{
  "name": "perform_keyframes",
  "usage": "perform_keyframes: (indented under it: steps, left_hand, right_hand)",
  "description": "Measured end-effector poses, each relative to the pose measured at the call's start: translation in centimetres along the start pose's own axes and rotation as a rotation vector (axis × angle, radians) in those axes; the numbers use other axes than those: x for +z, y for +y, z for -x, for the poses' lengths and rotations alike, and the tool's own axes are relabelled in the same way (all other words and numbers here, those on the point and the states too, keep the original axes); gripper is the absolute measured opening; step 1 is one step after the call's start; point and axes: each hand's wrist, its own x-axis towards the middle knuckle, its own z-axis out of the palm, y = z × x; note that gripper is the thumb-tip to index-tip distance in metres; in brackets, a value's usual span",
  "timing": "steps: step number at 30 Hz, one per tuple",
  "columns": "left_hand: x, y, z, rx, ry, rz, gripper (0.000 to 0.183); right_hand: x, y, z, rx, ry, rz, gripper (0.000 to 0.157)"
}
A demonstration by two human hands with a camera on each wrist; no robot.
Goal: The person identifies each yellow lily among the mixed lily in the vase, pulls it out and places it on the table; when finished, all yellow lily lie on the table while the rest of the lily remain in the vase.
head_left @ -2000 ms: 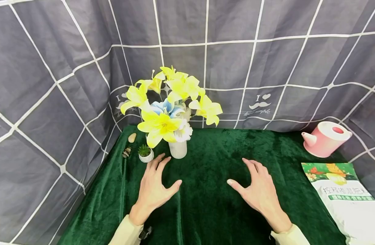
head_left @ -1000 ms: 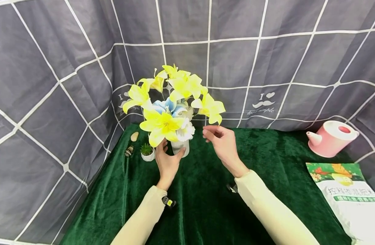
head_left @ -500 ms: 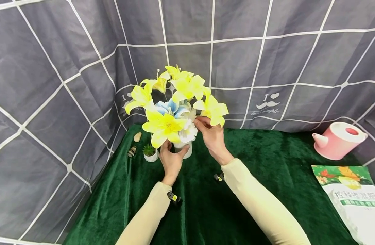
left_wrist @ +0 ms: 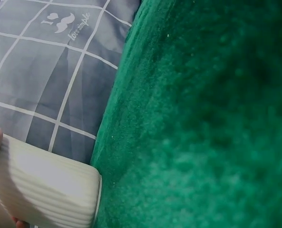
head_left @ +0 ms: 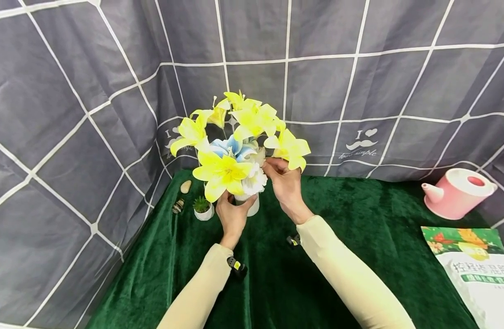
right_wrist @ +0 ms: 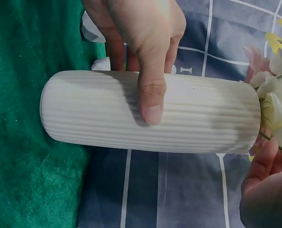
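Note:
A white ribbed vase (right_wrist: 202, 114) stands upright on the green cloth, filled with yellow lilies (head_left: 224, 172), a blue flower (head_left: 231, 145) and white blooms (head_left: 256, 179). My left hand (head_left: 233, 214) grips the vase around its middle, its thumb lying across the ribs in the right wrist view. At the vase's mouth, my right hand (head_left: 285, 183) pinches a thin green flower stem (right_wrist: 266, 136) between thumb and fingers. The lilies hide part of the right fingertips in the head view.
Left of the vase sit a small potted succulent (head_left: 202, 208), a striped shell (head_left: 178, 206) and a pale pebble (head_left: 186, 186). A pink watering can (head_left: 453, 196) and a printed bag (head_left: 474, 274) are at the right. Grey checked curtains (head_left: 317, 91) border the cloth.
Both hands have moved forward from the near part of the cloth. The left has taken hold of the vase, and the right has come across to pinch a stem.

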Motion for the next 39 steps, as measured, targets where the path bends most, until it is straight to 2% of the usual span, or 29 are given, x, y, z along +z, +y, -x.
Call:
perform_keyframes:
  steps: [6,14,22,27,32,39]
  left_hand:
    - [0.0,0.0,0.0,-0.017,-0.006,0.001,0.068]
    - [-0.1,-0.3,0.0,-0.039,-0.013,0.026,0.066]
    - [-0.1,-0.3,0.0,-0.056,0.002,0.043,0.064]
    - [0.0,-0.3,-0.1,-0.050,0.006,0.043,0.063]
    - [0.1,-0.4,0.0,-0.056,0.007,0.038,0.064]
    - [0.0,-0.4,0.0,-0.053,0.014,0.039,0.065]
  right_hand:
    - [-0.1,-0.2,0.1,-0.031,0.013,-0.092,0.020]
    - [-0.4,-0.7,-0.1,-0.106,0.025,-0.161,0.022]
    - [-1.0,-1.5,-0.2,-0.164,0.066,-0.254,0.023]
    - [-1.8,-2.1,-0.4,-0.216,0.102,-0.326,0.016]
    - [-3.0,-2.9,-0.4,-0.234,0.138,-0.419,0.005]
    - [-5.0,-4.3,0.0,-0.276,0.191,-0.526,0.008]
